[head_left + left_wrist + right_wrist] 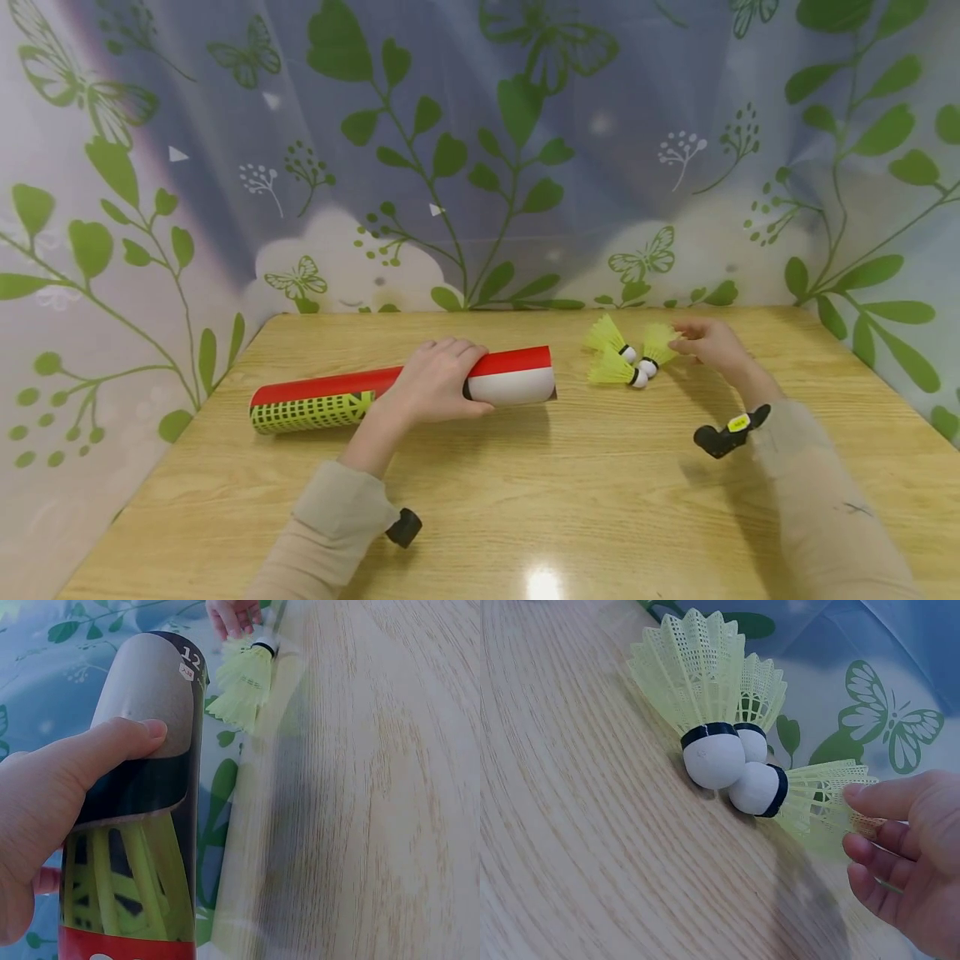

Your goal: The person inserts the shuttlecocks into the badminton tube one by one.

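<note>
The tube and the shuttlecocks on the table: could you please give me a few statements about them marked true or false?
1. The left hand grips the tube. True.
2. The tube stands upright. False: it lies on its side on the table.
3. Three yellow shuttlecocks lie beside the right hand. True.
4. The shuttlecocks are white-feathered. False: their skirts are yellow mesh with white heads.
5. The right hand's fingers touch one shuttlecock's skirt. True.
</note>
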A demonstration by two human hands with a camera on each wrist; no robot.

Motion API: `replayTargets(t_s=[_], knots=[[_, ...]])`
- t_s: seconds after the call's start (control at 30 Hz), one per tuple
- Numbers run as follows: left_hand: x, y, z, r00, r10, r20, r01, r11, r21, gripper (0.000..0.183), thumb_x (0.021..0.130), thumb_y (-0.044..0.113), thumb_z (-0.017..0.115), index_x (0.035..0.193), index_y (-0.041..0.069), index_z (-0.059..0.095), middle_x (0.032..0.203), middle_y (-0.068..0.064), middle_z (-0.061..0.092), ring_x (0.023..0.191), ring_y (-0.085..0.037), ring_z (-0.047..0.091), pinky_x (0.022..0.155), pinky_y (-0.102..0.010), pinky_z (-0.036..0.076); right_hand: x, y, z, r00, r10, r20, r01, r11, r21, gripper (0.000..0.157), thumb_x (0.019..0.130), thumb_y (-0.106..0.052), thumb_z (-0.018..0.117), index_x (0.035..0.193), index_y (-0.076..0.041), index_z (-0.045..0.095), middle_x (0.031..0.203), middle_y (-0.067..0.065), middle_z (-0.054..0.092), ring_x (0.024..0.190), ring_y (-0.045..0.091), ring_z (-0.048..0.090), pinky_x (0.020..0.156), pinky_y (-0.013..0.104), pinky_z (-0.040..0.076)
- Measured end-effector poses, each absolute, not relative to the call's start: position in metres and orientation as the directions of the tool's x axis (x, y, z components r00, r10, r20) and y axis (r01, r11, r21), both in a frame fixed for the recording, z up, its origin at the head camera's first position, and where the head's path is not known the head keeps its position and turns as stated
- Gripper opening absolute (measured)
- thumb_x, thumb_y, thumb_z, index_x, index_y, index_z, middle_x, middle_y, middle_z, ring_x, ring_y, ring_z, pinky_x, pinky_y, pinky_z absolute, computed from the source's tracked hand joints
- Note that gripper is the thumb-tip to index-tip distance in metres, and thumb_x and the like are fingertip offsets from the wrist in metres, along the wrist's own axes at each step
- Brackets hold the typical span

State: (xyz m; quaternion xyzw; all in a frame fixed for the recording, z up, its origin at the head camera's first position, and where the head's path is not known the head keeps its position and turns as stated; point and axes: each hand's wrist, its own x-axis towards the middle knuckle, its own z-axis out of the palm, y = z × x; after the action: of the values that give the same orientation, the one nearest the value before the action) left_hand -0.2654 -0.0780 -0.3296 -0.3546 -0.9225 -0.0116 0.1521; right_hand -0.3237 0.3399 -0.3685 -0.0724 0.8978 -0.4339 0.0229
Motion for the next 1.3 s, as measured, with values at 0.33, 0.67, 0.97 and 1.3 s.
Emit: replayTargets(t_s=[0.33, 0.67, 0.97, 1.3], knots=[[-0.266, -0.077, -0.33, -0.709, 0.648, 0.279, 0.654, 0.752, -0.082, 0.069, 0.072, 0.055, 0.069, 0.123, 0.011, 0.055, 0.117, -0.002, 0.058, 0.104, -0.02, 0.052, 0.084, -0.039, 0.042, -0.312, 0.355, -0.365, -0.994, -0.075, 0.081, -0.11, 0.643, -0.758, 0.046, 0.095, -0.025, 0.052, 0.121, 0.013, 0.049, 0.103, 0.019, 0.061, 0.078, 0.003, 0.054, 0.074, 0.036, 0.048], [-0.268, -0.077, -0.332, -0.708, 0.65, 0.278, 0.654, 0.751, -0.09, 0.07, 0.072, 0.056, 0.069, 0.124, 0.011, 0.055, 0.117, -0.002, 0.058, 0.106, -0.02, 0.052, 0.086, -0.039, 0.041, -0.302, 0.36, -0.364, -0.989, -0.069, 0.133, -0.148, 0.595, -0.79, 0.041, 0.094, -0.026, 0.054, 0.114, 0.011, 0.053, 0.093, 0.01, 0.067, 0.072, -0.001, 0.06, 0.067, 0.028, 0.049], [-0.267, -0.076, -0.331, -0.7, 0.657, 0.279, 0.662, 0.744, -0.089, 0.069, 0.072, 0.055, 0.069, 0.123, 0.011, 0.056, 0.117, -0.002, 0.059, 0.105, -0.02, 0.053, 0.086, -0.04, 0.042, -0.281, 0.346, -0.361, -0.978, -0.063, 0.197, -0.196, 0.581, -0.79, 0.039, 0.094, -0.025, 0.055, 0.111, 0.011, 0.055, 0.092, 0.01, 0.067, 0.069, 0.003, 0.063, 0.061, 0.027, 0.049], [-0.267, -0.076, -0.332, -0.709, 0.651, 0.272, 0.655, 0.75, -0.09, 0.07, 0.072, 0.056, 0.069, 0.124, 0.011, 0.056, 0.117, -0.003, 0.058, 0.106, -0.021, 0.053, 0.087, -0.041, 0.042, -0.261, 0.324, -0.352, -0.976, -0.078, 0.205, -0.214, 0.553, -0.805, 0.038, 0.092, -0.027, 0.058, 0.109, 0.007, 0.058, 0.089, 0.006, 0.067, 0.066, 0.008, 0.063, 0.059, 0.027, 0.049]])
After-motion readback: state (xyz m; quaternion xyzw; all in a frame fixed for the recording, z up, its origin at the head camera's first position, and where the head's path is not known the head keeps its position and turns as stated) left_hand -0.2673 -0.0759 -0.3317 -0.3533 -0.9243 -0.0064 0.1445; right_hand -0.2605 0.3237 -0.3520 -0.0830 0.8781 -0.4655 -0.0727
